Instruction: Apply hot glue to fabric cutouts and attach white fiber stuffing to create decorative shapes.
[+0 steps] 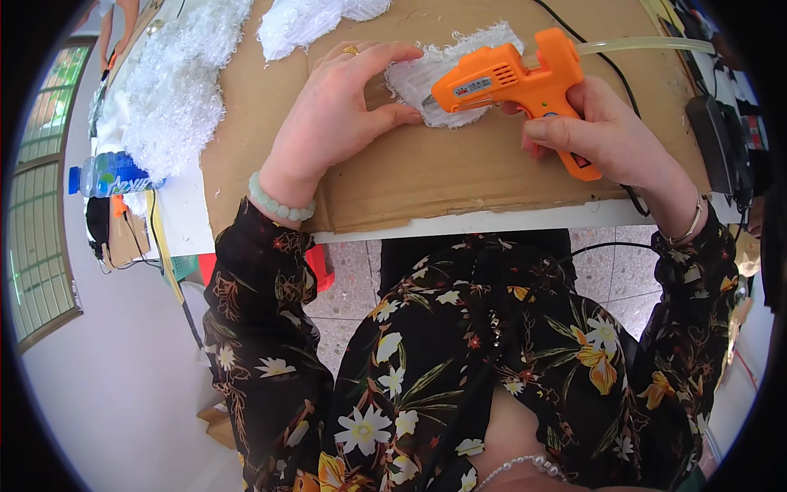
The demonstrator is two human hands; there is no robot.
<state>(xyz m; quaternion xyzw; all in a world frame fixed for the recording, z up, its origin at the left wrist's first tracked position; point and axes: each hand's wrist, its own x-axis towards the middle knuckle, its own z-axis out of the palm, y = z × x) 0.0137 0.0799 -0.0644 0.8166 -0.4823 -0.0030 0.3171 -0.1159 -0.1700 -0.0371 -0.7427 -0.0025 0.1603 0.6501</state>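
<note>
In my right hand is an orange glue gun, its handle wrapped by my fingers. A long translucent glue stick sticks out of its back end toward the right. The gun's nozzle end points left, over a white shaggy fabric piece lying on the cardboard. My left hand holds this piece at its left side, thumb at the lower edge and index finger at the upper edge. The gun covers part of the fabric, and the nozzle tip is hard to make out.
Cardboard covers the white table. A heap of white shaggy material lies at the left, with another white piece at the back. A plastic bottle lies at the left edge. Black cable and a black adapter are at the right.
</note>
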